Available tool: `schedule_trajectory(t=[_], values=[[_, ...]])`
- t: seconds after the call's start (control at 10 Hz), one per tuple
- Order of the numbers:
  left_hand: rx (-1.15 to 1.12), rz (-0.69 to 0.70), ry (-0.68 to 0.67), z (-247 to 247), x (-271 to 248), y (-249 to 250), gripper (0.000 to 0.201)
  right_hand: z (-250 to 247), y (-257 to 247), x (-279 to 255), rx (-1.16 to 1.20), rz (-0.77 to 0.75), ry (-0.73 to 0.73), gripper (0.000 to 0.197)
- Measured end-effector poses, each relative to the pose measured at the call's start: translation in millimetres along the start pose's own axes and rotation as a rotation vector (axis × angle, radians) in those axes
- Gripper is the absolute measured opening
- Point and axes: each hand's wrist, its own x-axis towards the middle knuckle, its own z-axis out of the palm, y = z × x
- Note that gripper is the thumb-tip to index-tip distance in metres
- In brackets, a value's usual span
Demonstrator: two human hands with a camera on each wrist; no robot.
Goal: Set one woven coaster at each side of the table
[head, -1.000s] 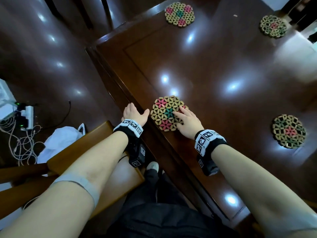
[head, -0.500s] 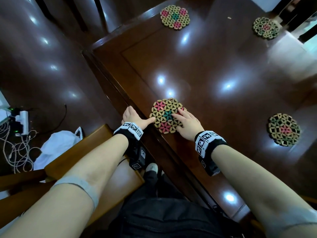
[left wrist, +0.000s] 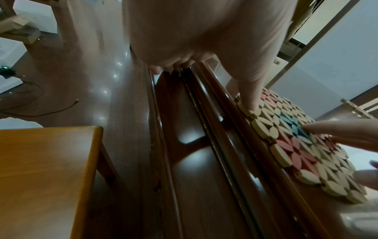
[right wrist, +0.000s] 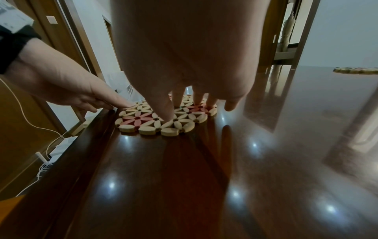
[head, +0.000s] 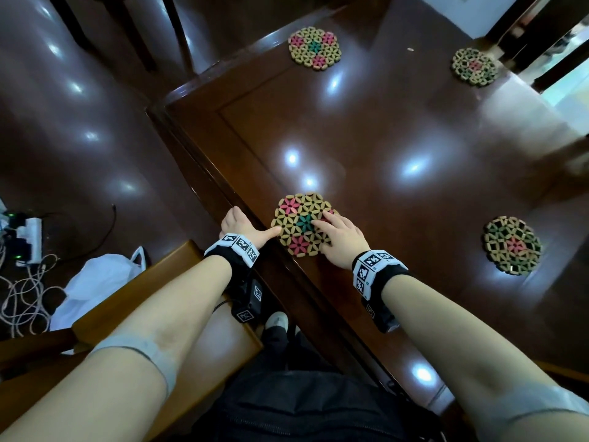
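Note:
A round woven coaster (head: 298, 215) with pink and green flowers lies near the left edge of the dark wooden table (head: 382, 138). My right hand (head: 331, 228) presses straight fingers flat on its middle and right part, as the right wrist view shows on the coaster (right wrist: 147, 127). My left hand (head: 251, 229) sits at the table edge, its thumb (left wrist: 250, 100) touching the rim of the coaster (left wrist: 286, 145); the other fingers hang by the edge. Three more coasters lie at the far left (head: 315, 48), far right (head: 475, 67) and near right (head: 512, 245).
A light wooden chair (head: 121, 301) stands under my left arm, close to the table edge. On the floor to the left are a white plastic bag (head: 95, 279) and a power strip with tangled cables (head: 28, 237). Dark chair legs stand beyond the far corner.
My left thumb has come up against the coaster's rim. My right fingers have slid farther onto the coaster, toward its middle.

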Motion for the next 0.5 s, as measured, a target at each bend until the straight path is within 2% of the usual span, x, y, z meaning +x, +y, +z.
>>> schedule_trajectory(t=[0.4,0.5], values=[[0.016,0.010,-0.021,-3.3,-2.5,0.7,0.119,-1.2,-5.6,-3.7,0.039,0.017,-0.021,0.062],[-0.015,0.027,-0.009,-4.1,-1.1,-0.2,0.109,-2.0,-5.3,-3.3,0.068,0.009,0.066,0.061]])
